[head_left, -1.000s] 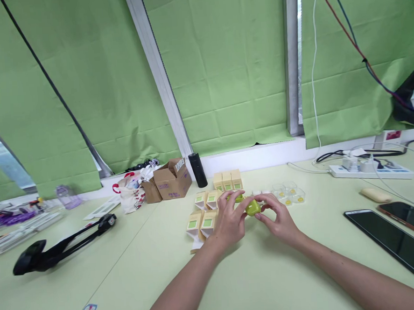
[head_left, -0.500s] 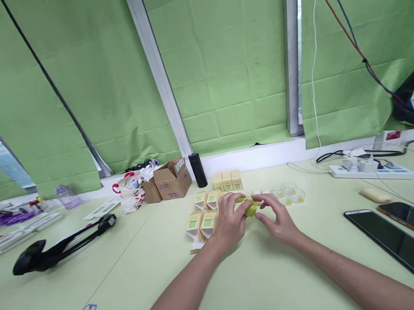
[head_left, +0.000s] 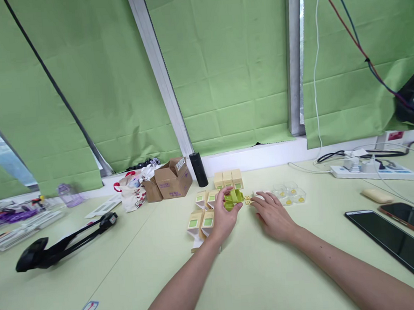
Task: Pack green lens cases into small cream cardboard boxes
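Small green hinged case (head_left: pixel 233 199) is sitting open in the left hand (head_left: pixel 224 215), raised just above the table (head_left: pixel 130 272), fingers curling around it from below and behind. It is hanging over the front edge of the open yellow cartons (head_left: pixel 201 219), with the row of closed yellow cartons (head_left: pixel 227 179) just beyond.

Right hand (head_left: pixel 272 212) is lying palm down on the table just right of the case, fingers spread loosely and gripping nothing; fingertips are reaching toward a small yellow piece (head_left: pixel 247 199) lying beside the case. Cannot tell whether they are touching it.

Clear plastic cups (head_left: pixel 288 193) with yellow bits inside are standing just past the right hand. Brown cardboard box (head_left: pixel 172 178) and black cylinder (head_left: pixel 198 169) are sitting further back on the left; two phones (head_left: pixel 396 237) are lying well off to the right.

Judgement: left hand should be keeping the case level with its opening facing up, thumb clear of the cavity. The right should be pinching the yellow piece with two fingertips, not sliding it, since it is tiny and sitting close to the cups.
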A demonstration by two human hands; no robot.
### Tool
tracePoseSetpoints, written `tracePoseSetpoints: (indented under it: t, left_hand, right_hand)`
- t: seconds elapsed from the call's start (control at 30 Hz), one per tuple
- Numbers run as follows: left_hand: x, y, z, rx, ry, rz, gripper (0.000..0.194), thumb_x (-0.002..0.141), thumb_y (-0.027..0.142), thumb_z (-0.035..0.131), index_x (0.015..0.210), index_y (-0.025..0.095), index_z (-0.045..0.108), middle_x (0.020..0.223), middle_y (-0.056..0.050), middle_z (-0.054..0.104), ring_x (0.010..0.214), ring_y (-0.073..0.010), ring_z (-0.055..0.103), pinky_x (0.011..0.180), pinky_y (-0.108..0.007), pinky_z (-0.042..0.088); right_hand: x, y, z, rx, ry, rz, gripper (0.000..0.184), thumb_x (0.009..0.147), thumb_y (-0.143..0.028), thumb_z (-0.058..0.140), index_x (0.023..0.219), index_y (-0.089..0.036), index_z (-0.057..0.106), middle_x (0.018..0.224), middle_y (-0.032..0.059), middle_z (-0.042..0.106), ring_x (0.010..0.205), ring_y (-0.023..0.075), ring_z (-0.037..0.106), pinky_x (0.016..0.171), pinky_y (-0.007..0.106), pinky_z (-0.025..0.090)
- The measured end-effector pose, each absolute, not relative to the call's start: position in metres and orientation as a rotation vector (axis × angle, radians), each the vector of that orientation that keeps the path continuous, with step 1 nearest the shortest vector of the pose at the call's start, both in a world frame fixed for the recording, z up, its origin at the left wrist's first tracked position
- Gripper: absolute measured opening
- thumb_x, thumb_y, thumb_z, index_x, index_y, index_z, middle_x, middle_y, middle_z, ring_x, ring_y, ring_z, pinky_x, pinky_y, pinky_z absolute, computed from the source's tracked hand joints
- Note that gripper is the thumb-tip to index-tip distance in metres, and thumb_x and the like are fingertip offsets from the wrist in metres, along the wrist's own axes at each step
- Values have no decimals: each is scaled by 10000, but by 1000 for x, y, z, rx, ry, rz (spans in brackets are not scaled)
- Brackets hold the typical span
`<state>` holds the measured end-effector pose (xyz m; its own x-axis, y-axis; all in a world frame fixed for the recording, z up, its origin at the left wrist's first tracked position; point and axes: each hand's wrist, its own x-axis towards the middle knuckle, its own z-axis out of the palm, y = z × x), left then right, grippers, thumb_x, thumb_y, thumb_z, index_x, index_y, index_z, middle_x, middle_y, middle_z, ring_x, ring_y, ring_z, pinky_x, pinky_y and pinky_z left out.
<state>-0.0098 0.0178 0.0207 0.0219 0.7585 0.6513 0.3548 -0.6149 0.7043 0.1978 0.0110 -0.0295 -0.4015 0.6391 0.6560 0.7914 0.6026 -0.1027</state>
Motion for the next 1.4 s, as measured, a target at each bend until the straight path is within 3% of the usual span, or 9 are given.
tracePoseSetpoints:
  t: [0.13, 0.23, 0.37, 0.77, 0.97, 1.2, 1.4]
  left_hand:
    - [-10, 20, 19, 1919, 1088, 1585, 463, 805, 134, 746, 1235, 261, 632, 1247, -63, 702, 1133, -244, 628, 949, -381, 445]
    - [-9, 19, 19, 1878, 1069, 1557, 450, 802, 151, 749, 1224, 253, 630, 1241, -67, 706, 1151, -250, 624, 958, -381, 430]
    - [-7, 16, 20, 1841, 1064, 1524, 448, 812, 171, 757, 1235, 249, 632, 1264, -76, 703, 1195, -259, 617, 989, -385, 421]
    - [-9, 20, 15, 1828, 1001, 1519, 471, 808, 173, 779, 1255, 254, 653, 1305, -88, 700, 1248, -275, 622, 1025, -393, 410]
    - [-10, 22, 13, 1787, 941, 1515, 483, 800, 199, 793, 1261, 242, 654, 1312, -98, 708, 1245, -284, 634, 1041, -401, 399]
    - [-10, 24, 14, 1686, 922, 1522, 493, 783, 249, 812, 1247, 230, 648, 1300, -104, 722, 1245, -285, 640, 992, -378, 405]
    - [-11, 26, 15, 1624, 923, 1517, 501, 748, 239, 835, 1220, 214, 669, 1274, -114, 738, 1237, -292, 651, 999, -384, 427]
  right_hand:
    - [193, 11, -35, -1131, -2195, -373, 433, 939, -132, 544, 1357, -180, 645, 1431, 151, 656, 1507, 364, 404, 1257, 623, 270]
    - [192, 11, -37, -1174, -2234, -422, 376, 1019, -276, 522, 1337, -141, 669, 1456, 166, 641, 1535, 362, 374, 1287, 599, 213]
    - [190, 12, -36, -1246, -2294, -484, 472, 1072, -425, 442, 1318, -109, 690, 1465, 166, 639, 1547, 360, 353, 1308, 565, 146]
    - [189, 21, -41, -1223, -2335, -548, 522, 1067, -468, 440, 1306, -82, 697, 1388, 188, 680, 1527, 356, 385, 1307, 547, 137]
    - [189, 19, -38, -1219, -2321, -521, 487, 1068, -430, 453, 1313, -80, 687, 1360, 177, 693, 1510, 364, 407, 1299, 558, 154]
    - [189, 9, -25, -1118, -2263, -479, 248, 979, -242, 588, 1169, -148, 716, 1233, 142, 737, 1433, 335, 486, 1271, 543, 210]
    - [191, 11, -24, -927, -2050, -394, 250, 879, -31, 576, 1007, -194, 717, 1035, 93, 778, 1000, 256, 681, 1032, 459, 440]
